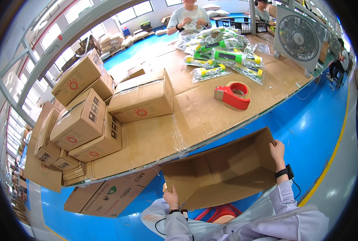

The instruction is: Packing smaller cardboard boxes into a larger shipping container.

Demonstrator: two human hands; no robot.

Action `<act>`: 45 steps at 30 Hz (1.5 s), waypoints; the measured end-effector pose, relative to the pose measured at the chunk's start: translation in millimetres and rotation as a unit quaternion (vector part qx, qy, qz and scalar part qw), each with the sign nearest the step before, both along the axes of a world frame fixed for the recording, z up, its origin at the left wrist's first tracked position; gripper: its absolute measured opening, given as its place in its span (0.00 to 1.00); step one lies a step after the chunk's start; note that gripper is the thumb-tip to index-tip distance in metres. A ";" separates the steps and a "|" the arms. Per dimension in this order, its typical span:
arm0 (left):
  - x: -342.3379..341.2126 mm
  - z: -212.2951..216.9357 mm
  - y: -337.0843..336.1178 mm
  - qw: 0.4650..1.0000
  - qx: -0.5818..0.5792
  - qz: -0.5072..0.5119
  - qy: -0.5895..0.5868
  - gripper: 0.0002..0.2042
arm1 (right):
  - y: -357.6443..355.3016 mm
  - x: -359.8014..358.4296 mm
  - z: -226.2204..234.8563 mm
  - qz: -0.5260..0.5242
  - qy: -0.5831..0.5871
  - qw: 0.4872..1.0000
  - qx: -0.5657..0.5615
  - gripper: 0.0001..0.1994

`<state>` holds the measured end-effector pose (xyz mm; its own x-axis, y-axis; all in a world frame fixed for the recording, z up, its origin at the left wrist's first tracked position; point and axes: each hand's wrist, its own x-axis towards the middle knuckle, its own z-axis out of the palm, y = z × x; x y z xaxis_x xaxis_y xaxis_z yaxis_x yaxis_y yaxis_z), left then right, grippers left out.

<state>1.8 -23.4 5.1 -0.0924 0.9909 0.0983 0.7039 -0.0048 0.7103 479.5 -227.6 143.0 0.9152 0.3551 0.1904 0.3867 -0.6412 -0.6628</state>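
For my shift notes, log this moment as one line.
left hand: grips carton lower edge | right hand: grips its upper corner | carton: open, unfolded | tape dispenser: on table

- Long cardboard-covered worktable [203, 108]
- Stacked brown cardboard cartons [86, 116] at nine o'clock
- Red tape dispenser [233, 94] at two o'clock
- Green-and-yellow plastic-wrapped packets [223, 56] at one o'clock
- White box fan [298, 38] at two o'clock

The brown cardboard box [223, 170], partly unfolded with its flaps open, lies tilted just below the table edge.
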 end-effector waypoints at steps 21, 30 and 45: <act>-14.7 -16.9 5.4 0.995 0.028 -0.078 -0.057 0.16 | -37.4 -7.3 -12.6 0.042 0.052 0.997 -0.028 0.16; 15.1 16.4 1.1 0.992 -0.027 -0.115 -0.032 0.12 | -57.6 19.7 -62.3 0.003 0.018 0.994 -0.105 0.12; -71.0 27.4 -2.0 0.983 -0.069 0.022 -0.170 0.16 | 26.0 -79.9 -93.9 0.034 0.124 0.984 -0.123 0.24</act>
